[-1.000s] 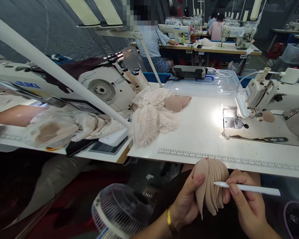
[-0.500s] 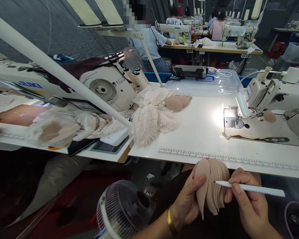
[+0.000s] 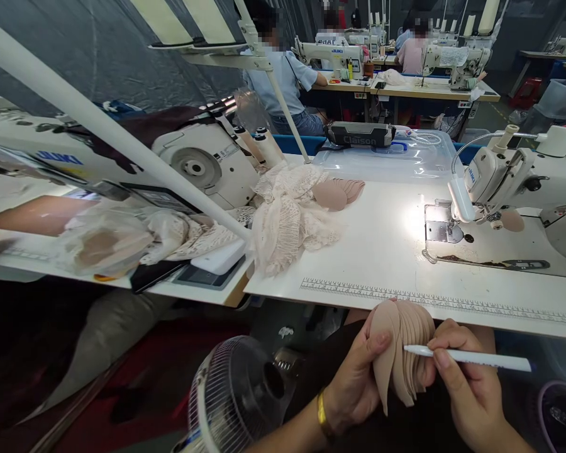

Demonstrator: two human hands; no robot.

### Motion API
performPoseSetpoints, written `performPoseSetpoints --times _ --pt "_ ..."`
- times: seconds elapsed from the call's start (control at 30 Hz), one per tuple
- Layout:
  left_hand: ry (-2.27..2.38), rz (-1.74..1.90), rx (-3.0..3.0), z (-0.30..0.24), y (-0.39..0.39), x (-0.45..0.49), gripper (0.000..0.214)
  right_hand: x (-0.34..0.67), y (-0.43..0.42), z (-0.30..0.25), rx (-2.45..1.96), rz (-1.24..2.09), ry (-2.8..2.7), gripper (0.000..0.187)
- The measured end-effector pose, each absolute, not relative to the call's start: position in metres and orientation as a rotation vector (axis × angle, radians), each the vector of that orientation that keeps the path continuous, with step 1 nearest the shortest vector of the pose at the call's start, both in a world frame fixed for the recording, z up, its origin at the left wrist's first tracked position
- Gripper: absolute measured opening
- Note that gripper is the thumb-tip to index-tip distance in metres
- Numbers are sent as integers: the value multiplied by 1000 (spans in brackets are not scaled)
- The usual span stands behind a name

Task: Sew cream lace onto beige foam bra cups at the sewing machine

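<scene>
A fanned stack of beige, leaf-shaped fabric pieces (image 3: pixel 403 352) is gripped in my left hand (image 3: pixel 356 384), thumb lying on the front piece. My right hand (image 3: pixel 471 384) pinches a white marker pen (image 3: pixel 481 358), held nearly level. The pen's tip points left and meets the edges of the fanned pieces. Fingers of my right hand are also close against the right side of the stack. Both hands are over my lap, just below the table's front edge.
A white sewing table (image 3: pixel 372 245) with a printed ruler (image 3: pixel 405 296) lies ahead. On it are cream lace fabric (image 3: pixel 287 220), more beige pieces (image 3: pixel 332 194) and a sewing machine (image 3: pixel 514 170). A fan (image 3: pixel 236 390) stands at lower left. Another person's arm (image 3: pixel 33 214) shows at left.
The pen has shifted slightly to the left, its tip now further against the piece edges. My left hand and the stack hold nearly the same position.
</scene>
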State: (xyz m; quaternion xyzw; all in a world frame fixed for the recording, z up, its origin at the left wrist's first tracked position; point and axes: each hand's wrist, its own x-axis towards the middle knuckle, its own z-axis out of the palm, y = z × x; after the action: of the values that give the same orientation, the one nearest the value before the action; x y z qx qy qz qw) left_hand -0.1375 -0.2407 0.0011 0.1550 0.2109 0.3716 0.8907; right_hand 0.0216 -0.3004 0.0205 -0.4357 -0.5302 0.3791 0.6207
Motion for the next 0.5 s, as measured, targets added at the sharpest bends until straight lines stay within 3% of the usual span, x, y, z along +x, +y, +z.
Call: performPoseSetpoints --times 0.27,0.5 --pt "450 811 304 3 -239 -132 37 20 -300 21 -1001 905 -1252 19" --pt "482 824 301 6 -239 -132 57 22 -302 15 -960 887 -1211 21"
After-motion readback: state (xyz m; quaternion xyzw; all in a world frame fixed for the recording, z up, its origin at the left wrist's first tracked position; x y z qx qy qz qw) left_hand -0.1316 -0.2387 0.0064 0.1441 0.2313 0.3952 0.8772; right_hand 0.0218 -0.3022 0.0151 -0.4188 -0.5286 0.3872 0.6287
